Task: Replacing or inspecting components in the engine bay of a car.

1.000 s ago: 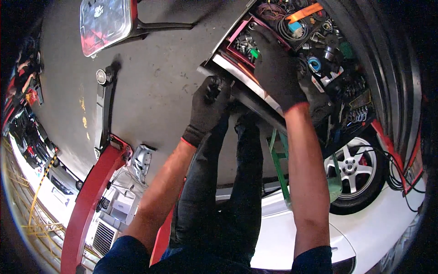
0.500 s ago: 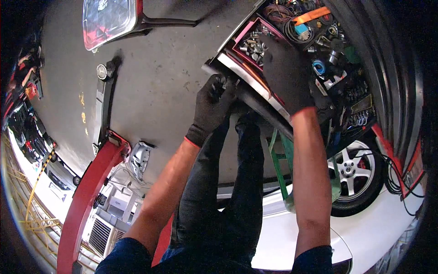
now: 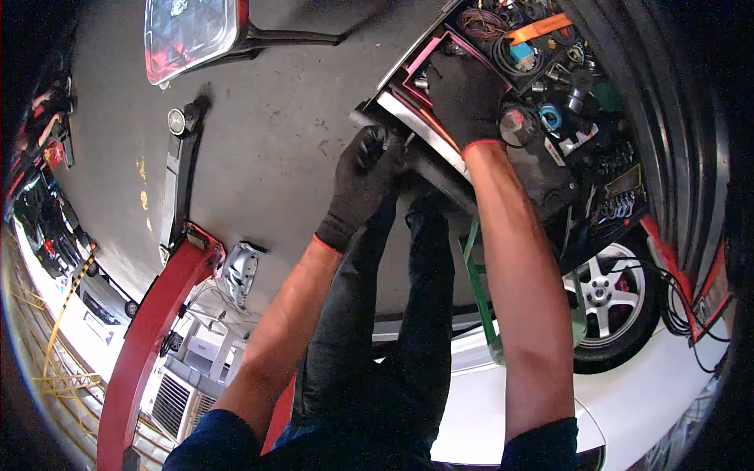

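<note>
Both my hands wear black gloves with red cuffs. My left hand [image 3: 363,180] is closed beside the front edge of an open tool drawer [image 3: 444,174]; whatever its curled fingers hold is too dark and small to name. My right hand [image 3: 467,98] reaches down into a pink bin [image 3: 501,77] in the drawer and covers most of it. A few small metal parts [image 3: 422,83] show at the bin's left side. The right fingers blend into the dark and cannot be made out. A round clear-lidded container [image 3: 518,125] lies just right of that hand.
Wire coils, an orange strap [image 3: 540,28], a blue ring [image 3: 550,118] and several metal fittings fill the drawer's far side. Below it stand a green metal frame [image 3: 481,290] and a white car's wheel [image 3: 601,294]. A red lift arm [image 3: 153,353] and a tray-topped stand [image 3: 192,39] are at the left.
My right hand has moved left and deeper into the pink bin, covering the metal parts and uncovering the round container. My left hand has barely moved.
</note>
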{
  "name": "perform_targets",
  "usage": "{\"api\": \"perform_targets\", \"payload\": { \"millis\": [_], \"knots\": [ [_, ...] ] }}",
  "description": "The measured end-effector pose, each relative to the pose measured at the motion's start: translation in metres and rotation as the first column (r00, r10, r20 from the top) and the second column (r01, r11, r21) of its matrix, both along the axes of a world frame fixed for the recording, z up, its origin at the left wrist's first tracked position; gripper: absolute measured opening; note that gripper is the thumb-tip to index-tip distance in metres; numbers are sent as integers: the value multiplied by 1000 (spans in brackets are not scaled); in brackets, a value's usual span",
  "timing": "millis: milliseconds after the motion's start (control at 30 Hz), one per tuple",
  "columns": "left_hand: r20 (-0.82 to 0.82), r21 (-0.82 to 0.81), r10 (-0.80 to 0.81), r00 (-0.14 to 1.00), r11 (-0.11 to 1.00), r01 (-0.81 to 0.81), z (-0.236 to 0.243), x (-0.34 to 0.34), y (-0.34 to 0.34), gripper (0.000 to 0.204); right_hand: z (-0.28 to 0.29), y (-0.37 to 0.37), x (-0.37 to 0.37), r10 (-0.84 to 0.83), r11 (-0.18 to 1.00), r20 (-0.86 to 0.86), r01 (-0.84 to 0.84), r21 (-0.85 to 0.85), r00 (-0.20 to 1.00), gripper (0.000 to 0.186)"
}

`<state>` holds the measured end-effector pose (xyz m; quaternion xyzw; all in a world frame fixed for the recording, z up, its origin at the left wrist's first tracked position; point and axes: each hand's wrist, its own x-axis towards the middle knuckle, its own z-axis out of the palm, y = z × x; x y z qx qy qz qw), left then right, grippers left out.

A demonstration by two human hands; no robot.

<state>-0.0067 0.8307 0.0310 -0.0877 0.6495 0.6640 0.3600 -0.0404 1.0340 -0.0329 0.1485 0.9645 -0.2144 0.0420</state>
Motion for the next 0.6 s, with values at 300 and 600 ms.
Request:
{"api": "perform_targets", "payload": {
  "millis": [300, 600],
  "knots": [
    [78, 117, -45, 996, 992, 36, 5, -23, -14, 16, 14, 21, 2, -60, 932, -110, 16, -363, 992, 18],
    [78, 177, 11, 997, 984, -25, 25, -46, 20, 19, 67, 33, 27, -442, 352, 178, 352, -867, 879, 21]
  ]
}}
